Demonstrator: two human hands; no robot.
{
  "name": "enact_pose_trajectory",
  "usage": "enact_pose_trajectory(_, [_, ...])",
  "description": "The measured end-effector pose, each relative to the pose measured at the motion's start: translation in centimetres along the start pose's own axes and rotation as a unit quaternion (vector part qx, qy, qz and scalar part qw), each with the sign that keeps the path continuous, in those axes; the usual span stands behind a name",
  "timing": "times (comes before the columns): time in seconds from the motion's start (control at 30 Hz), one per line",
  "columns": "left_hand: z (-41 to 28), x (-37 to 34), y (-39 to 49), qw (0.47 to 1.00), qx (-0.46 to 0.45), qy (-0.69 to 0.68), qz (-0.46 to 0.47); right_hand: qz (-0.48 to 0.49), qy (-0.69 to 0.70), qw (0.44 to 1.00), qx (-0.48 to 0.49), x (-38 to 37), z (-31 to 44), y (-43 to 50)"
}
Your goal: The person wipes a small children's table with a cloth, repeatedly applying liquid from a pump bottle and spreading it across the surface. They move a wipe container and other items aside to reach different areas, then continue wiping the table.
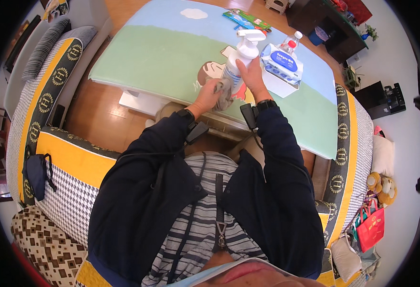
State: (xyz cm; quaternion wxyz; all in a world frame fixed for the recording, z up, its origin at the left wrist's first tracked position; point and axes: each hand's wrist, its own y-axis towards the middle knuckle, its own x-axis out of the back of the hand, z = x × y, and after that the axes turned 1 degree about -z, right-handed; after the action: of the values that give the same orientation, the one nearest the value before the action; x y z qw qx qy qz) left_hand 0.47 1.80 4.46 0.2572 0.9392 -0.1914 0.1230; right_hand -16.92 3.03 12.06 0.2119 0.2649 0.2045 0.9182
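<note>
My right hand (pixel 252 74) grips a white plastic spray bottle (pixel 234 61) around its body, over the table with a green and blue cartoon cover (pixel 152 61). The bottle leans a little, its white trigger head pointing away from me. In my left hand (pixel 207 94) is a crumpled grey-brown cloth (pixel 224 94), held against the lower side of the bottle. The cloth and my fingers hide the bottle's base, so I cannot tell whether it touches the tabletop.
Right of the bottle, a pack of wipes (pixel 284 62) lies on a white box (pixel 278 83), with clear plastic bottles (pixel 289 46) behind. A colourful printed item (pixel 246 20) lies at the far edge. Sofas with houndstooth covers (pixel 70 186) flank the table.
</note>
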Motion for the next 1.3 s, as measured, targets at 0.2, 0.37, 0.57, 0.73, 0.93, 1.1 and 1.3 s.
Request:
enact_pose_trajectory(0.2, [-2.5,1.5,3.8,0.917,0.117,-0.361,-0.125,0.012,0.011,1.0,-0.005,0.4,0.1,-0.3])
enact_pose_trajectory(0.37, [-4.6,-2.2,4.8,0.934,0.108,-0.332,-0.074,-0.02,-0.001,1.0,0.008,0.0,0.1,-0.2])
enact_pose_trajectory(0.57, [1.2,-3.1,5.6,0.834,0.306,-0.46,0.009,-0.032,-0.048,0.998,0.015,-0.5,-0.2,-0.1])
enact_pose_trajectory(0.73, [1.1,-6.4,2.1,0.935,0.242,-0.233,-0.114,-0.018,-0.012,1.0,0.007,-0.3,-0.2,0.0])
enact_pose_trajectory(0.93, [-2.0,-1.7,-0.2,0.801,0.31,-0.501,-0.106,0.007,0.007,1.0,0.003,0.1,0.1,0.1])
enact_pose_trajectory(1.1, [-3.3,6.4,1.4,0.855,0.235,-0.428,-0.178,0.013,0.131,0.987,-0.096,2.6,-1.5,-1.5])
enact_pose_trajectory(1.3, [0.7,10.7,0.9,0.987,0.158,0.01,0.008,-0.01,-0.187,0.979,-0.085,6.4,-8.7,-9.2])
